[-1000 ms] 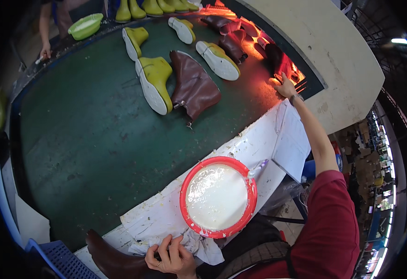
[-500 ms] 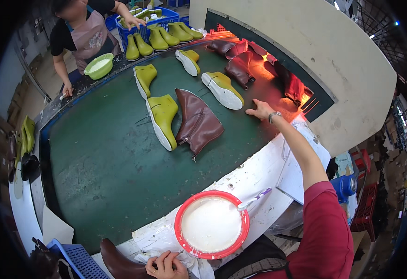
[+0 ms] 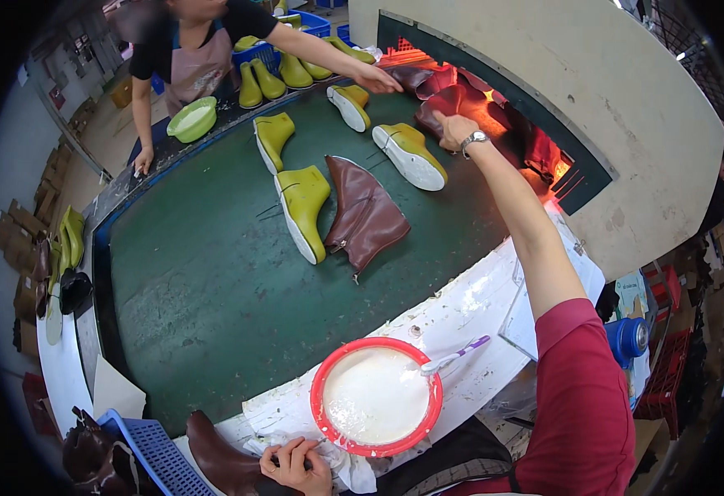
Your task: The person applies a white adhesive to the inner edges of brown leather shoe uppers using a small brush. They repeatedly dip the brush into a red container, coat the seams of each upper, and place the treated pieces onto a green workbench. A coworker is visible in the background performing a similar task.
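Observation:
My right hand [image 3: 458, 134] is at the near end of a brown leather boot upper [image 3: 440, 106], its fingers closed about the edge. That upper lies before the glowing red opening. My left hand [image 3: 297, 467] grips the shaft of a dark brown boot [image 3: 217, 450] at the near edge, on a crumpled white cloth [image 3: 353, 473]. On the green surface [image 3: 205, 273], another brown upper [image 3: 367, 219] with a zip lies beside a yellow-green shoe last [image 3: 302, 207] with a white sole. More such lasts [image 3: 411, 155] lie around it, laces or cords showing on some.
A red-rimmed bowl of white liquid [image 3: 376, 397] stands close to me, a toothbrush [image 3: 457, 354] across its rim. Opposite, a co-worker's hand [image 3: 378, 78] reaches over the surface; a green bowl [image 3: 192, 121] is near. A blue basket [image 3: 159, 455] sits lower left. Brown uppers [image 3: 540, 153] glow red at the opening.
My right hand has moved farther away, from the bare surface onto the brown upper. The co-worker's arm has swung from the blue crate toward the uppers. My left hand stays on the boot.

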The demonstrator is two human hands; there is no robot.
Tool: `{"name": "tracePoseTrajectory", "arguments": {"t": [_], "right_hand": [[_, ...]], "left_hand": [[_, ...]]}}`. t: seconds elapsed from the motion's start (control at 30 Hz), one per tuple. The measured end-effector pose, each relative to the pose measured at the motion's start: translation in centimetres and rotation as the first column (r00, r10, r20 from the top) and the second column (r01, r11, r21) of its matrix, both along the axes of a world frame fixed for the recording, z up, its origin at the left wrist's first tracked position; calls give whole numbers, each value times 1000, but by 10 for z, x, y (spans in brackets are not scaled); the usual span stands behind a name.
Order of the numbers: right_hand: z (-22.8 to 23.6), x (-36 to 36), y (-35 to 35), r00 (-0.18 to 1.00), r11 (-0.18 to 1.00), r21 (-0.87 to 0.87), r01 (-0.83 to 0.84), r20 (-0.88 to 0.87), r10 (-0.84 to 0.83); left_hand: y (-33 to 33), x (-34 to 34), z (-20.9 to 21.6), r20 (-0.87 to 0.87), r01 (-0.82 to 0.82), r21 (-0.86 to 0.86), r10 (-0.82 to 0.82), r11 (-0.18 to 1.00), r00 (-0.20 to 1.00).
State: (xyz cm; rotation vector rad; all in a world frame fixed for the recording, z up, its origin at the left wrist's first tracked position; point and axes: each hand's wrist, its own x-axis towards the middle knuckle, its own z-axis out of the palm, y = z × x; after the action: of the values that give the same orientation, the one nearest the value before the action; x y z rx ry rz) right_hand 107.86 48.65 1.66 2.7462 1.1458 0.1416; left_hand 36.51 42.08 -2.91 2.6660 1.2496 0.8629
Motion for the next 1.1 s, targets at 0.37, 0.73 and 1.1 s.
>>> {"name": "tracePoseTrajectory", "arguments": {"t": [0.37, 0.73, 1.1], "right_hand": [[-88, 14, -17, 909, 881, 338, 331, -364, -202], [-105, 26, -32, 933, 859, 428, 280, -331, -139], [-118, 20, -55, 953, 860, 473, 194, -298, -52]], "left_hand": [[2, -2, -2, 10, 8, 16, -8, 1000, 1000], [6, -1, -3, -25, 19, -1, -19, 1000, 1000], [6, -2, 0, -20, 33, 10, -32, 999, 999]]}}
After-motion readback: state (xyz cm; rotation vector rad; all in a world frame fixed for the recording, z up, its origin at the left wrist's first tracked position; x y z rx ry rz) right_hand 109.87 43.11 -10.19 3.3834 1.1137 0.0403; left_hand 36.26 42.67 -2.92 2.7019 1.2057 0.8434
